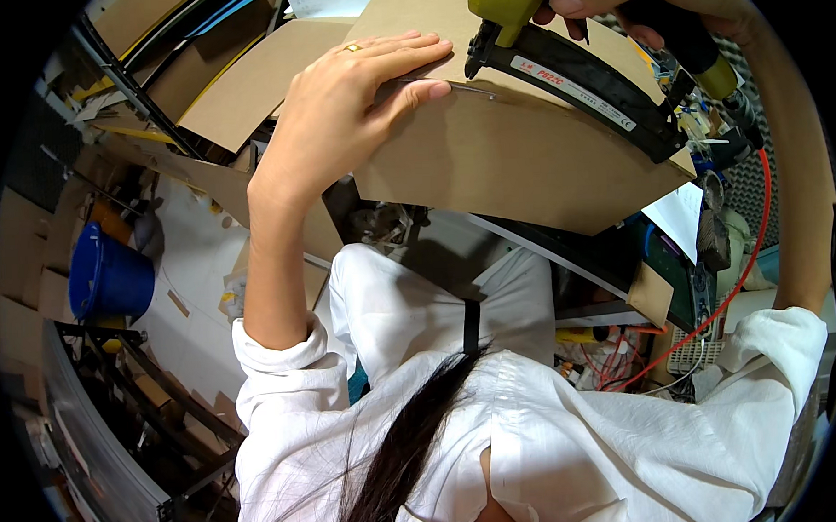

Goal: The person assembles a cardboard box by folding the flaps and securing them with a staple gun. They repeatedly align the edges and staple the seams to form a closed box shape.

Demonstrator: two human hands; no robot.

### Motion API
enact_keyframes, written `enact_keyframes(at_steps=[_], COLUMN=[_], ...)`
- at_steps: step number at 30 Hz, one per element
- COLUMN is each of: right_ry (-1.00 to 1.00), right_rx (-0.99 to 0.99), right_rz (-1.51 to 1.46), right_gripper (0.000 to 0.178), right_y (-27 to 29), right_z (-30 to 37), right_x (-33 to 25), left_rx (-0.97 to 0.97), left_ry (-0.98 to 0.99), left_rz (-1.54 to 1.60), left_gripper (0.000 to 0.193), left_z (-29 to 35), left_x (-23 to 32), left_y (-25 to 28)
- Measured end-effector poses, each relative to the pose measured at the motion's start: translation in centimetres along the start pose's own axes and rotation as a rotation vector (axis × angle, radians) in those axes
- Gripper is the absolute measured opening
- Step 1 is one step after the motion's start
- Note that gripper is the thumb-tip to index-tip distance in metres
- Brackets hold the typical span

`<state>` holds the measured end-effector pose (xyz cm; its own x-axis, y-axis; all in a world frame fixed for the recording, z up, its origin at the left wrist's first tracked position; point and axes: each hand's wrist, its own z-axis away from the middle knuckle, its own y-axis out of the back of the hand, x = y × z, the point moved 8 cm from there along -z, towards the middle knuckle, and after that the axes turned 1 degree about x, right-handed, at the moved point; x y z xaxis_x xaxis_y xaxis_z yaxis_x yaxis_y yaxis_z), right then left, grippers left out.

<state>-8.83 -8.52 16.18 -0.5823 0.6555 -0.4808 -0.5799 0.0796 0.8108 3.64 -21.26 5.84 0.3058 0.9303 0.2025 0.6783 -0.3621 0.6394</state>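
Observation:
My left hand (357,97) lies flat, fingers together, on top of a brown cardboard box (516,165) at the upper middle; a ring sits on one finger. My right hand (611,1) grips a pneumatic staple gun (577,81) with a yellow-green body and a long black magazine. The gun's nose rests on the box top just right of my left fingertips, beside a thin staple line. A red air hose (745,268) runs down from the gun's handle at the right.
Flat cardboard sheets (246,83) are stacked at the upper left. A blue bucket (110,276) stands on the floor at left, near a black metal rack (129,427). Under the box, at the right, lie cables, paper and small tools.

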Motion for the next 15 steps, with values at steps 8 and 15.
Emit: enact_keyframes(at_steps=[8, 15], right_ry=[-0.015, -0.048], right_rx=[0.001, 0.001], right_rz=[0.04, 0.036], right_gripper=[0.037, 0.038], right_y=[0.0, -0.6], right_z=[0.0, 1.6], right_x=[-0.3, -2.2], left_rx=[0.008, 0.022], left_ry=[-0.022, -0.033], left_rz=[-0.036, -0.049], left_gripper=[0.033, 0.033], left_z=[0.0, -0.1], left_x=[0.0, 0.1], left_y=[-0.2, -0.3])
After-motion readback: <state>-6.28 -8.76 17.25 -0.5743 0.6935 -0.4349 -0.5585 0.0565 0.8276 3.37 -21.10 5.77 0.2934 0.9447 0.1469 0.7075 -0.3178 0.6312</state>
